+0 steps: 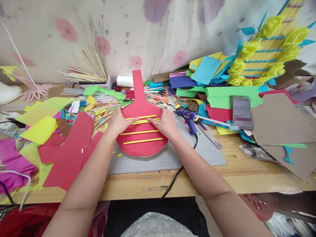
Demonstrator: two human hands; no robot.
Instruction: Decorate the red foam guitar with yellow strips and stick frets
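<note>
A red long-necked cutout (143, 150) with a round body, shaped like a stringed instrument, lies tilted over the grey cutting mat (198, 153). Several yellow strips (139, 132) run across its body in rows. My left hand (117, 122) grips the body's left edge, its thumb lying on the upper strips. From the other side, my right hand (166, 123) grips the right edge with its thumb on the same strips. The fingers of both hands are partly hidden behind the cutout. Just right of my right hand rests a purple hot glue gun (188, 119) with a glue stick in it.
Red paper scraps (72, 148) and yellow sheets (41, 129) cover the left side. A metal ruler (210, 136) lies right of the mat, and a black cord (178, 173) crosses the table edge. A yellow-flowered paper guitar (264, 60) leans at the back right.
</note>
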